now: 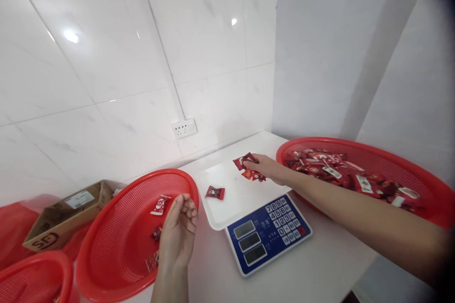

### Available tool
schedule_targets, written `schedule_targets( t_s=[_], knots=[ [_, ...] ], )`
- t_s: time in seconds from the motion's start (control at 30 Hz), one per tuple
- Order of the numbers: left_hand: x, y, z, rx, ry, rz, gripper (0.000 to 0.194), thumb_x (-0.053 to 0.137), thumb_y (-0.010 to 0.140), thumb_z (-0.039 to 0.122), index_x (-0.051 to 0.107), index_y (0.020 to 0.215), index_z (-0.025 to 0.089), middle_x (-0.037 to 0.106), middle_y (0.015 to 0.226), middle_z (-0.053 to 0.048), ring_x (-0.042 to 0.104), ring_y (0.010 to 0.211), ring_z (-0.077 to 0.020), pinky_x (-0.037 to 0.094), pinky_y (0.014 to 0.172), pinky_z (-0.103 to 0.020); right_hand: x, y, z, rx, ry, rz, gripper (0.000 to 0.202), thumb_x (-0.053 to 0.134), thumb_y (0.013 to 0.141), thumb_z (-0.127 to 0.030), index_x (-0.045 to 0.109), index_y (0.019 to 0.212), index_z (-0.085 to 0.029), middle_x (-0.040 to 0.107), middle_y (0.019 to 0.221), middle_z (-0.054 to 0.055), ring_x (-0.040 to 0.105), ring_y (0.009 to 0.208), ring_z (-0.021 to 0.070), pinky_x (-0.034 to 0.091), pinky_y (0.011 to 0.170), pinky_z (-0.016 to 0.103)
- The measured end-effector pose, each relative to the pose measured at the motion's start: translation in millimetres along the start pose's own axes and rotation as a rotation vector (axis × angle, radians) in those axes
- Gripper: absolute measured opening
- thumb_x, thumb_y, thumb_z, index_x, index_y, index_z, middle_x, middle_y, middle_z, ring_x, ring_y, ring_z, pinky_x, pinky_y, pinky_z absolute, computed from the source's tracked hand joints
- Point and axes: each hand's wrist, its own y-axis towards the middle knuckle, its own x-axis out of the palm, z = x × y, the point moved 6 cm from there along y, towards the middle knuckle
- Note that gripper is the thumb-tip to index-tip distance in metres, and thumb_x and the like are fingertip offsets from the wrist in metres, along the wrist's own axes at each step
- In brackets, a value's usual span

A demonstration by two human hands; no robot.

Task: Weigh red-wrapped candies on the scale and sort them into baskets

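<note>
My right hand (267,166) is over the white weighing tray (227,210) of a digital scale, its fingers closed on several red-wrapped candies (253,174). A single wrapped candy (215,192) lies on the tray's left side. My left hand (179,232) is at the right rim of a red plastic basket (117,222), fingers curled in toward the thumb, with nothing visible in them. Inside that basket lie a few wrapped candies (160,205), partly hidden by my left wrist. The scale's blue keypad panel (268,234) faces me, its displays dark.
On the right, under my forearm, a large red basket (320,141) holds many red-wrapped candies (332,170). Another red basket (39,265) is at lower left. A cardboard box (67,213) stands behind it. A tiled wall with a socket (184,128) bounds the white table (320,265).
</note>
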Motion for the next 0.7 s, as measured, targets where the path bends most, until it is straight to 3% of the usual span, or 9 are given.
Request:
schedule_targets(
  t_s=[0.13,0.27,0.4,0.53,0.7],
  knots=[
    [-0.4,-0.4,0.0,0.001,0.002,0.002,0.005,0.066,0.075,0.019,0.066,0.074,0.014,0.061,0.061,0.0,0.054,0.05,-0.0073,0.048,0.045,-0.015,-0.9,-3.0,2.1,0.074,-0.046,-0.034,0.038,0.069,0.074,-0.043,0.058,0.1,-0.018,0.064,0.074,0.002,0.051,0.05,0.009,0.037,0.038,0.019],
    [1.2,-0.2,-0.1,0.001,0.006,-0.004,0.004,0.066,0.075,0.018,0.066,0.074,0.014,0.061,0.062,0.0,0.054,0.051,-0.007,0.048,0.046,-0.016,-9.5,-4.5,0.5,0.116,-0.116,0.023,0.048,0.07,0.073,-0.038,0.051,0.114,-0.019,0.062,0.074,0.0,0.047,0.047,0.0075,0.037,0.038,0.019],
    [1.9,0.2,0.7,0.005,0.003,-0.012,0.005,0.067,0.074,0.019,0.066,0.073,0.014,0.061,0.061,0.0,0.054,0.05,-0.0071,0.048,0.046,-0.016,-14.9,-8.7,-5.8,0.087,-0.107,0.03,0.033,0.07,0.074,-0.037,0.054,0.096,-0.018,0.057,0.064,-0.004,0.047,0.047,0.0067,0.038,0.04,0.019],
    [2.1,-0.9,0.8,0.001,0.004,-0.021,0.005,0.066,0.075,0.019,0.066,0.073,0.014,0.061,0.061,0.0,0.054,0.051,-0.0074,0.048,0.046,-0.016,-6.0,-11.9,-6.8,0.06,-0.139,-0.041,0.025,0.069,0.074,-0.035,0.052,0.078,-0.018,0.053,0.059,-0.004,0.047,0.047,0.0072,0.038,0.039,0.019],
    [3.4,-2.7,0.3,0.002,0.0,-0.022,0.004,0.066,0.075,0.018,0.066,0.074,0.014,0.061,0.062,0.0,0.054,0.052,-0.0067,0.049,0.048,-0.016,18.0,-7.2,-10.4,-0.005,-0.152,-0.099,0.024,0.068,0.075,-0.037,0.056,0.084,-0.018,0.057,0.068,-0.001,0.049,0.051,0.0083,0.039,0.039,0.018]
  ],
)
